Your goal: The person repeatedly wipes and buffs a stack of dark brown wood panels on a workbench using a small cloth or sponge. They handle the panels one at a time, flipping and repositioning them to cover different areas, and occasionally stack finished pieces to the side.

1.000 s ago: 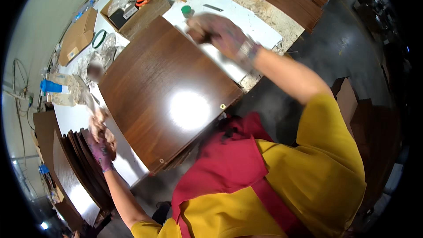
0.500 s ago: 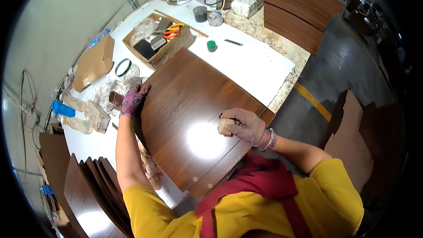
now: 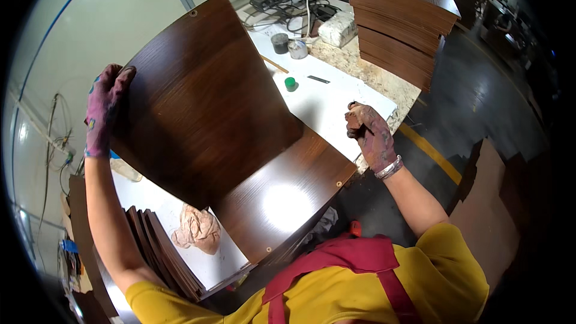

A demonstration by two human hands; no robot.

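Holding on the left side: the gloved left hand (image 3: 107,108) is closed on the left edge of the raised panel (image 3: 204,102), with fingertips bent over the border.
Raised panel: it is dark brown, of wood look, and stands tilted above the table (image 3: 342,114); its lower edge appears to meet the lower panel.
Lower panel (image 3: 282,204): it lies flat before the person, with a bright reflection and two small round fittings near the front edge.
Right hand (image 3: 375,141): also gloved, it is closed around a small brown block (image 3: 354,122), and is held above the table's right side, apart from both panels.
Crumpled cloth (image 3: 199,231): it lies to the left of the lower panel, between this and the curved boards (image 3: 157,252).
Green cap (image 3: 290,84): it is on the white surface, near a thin dark strip (image 3: 318,79).
Far end: a tall panel stack (image 3: 393,33) stands beside a whitish block (image 3: 338,29).
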